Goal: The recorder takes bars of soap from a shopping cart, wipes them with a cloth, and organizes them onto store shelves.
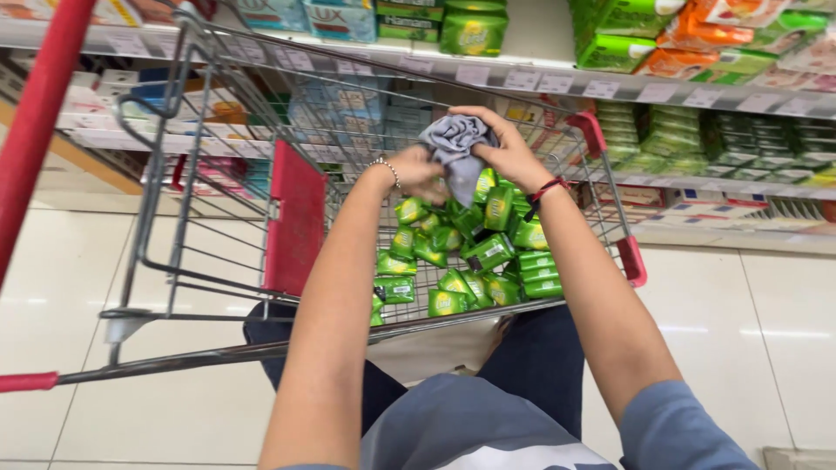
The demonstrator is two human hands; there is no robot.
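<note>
Both of my hands reach into a wire shopping cart [218,113] with red trim. My left hand [416,174] and my right hand [505,152] together grip a bunched grey cloth [455,144], held above a pile of green soap packets [461,252] in the cart's basket. A beaded bracelet circles my left wrist and a red thread band my right. The cloth hides whatever may be wrapped inside it.
Store shelves [679,91] behind the cart carry green, orange and blue packaged goods with price labels along the edges. A red flap [294,218] stands at the cart's near end. A red bar [35,113] crosses the upper left. Glossy white floor tiles [61,287] surround the cart.
</note>
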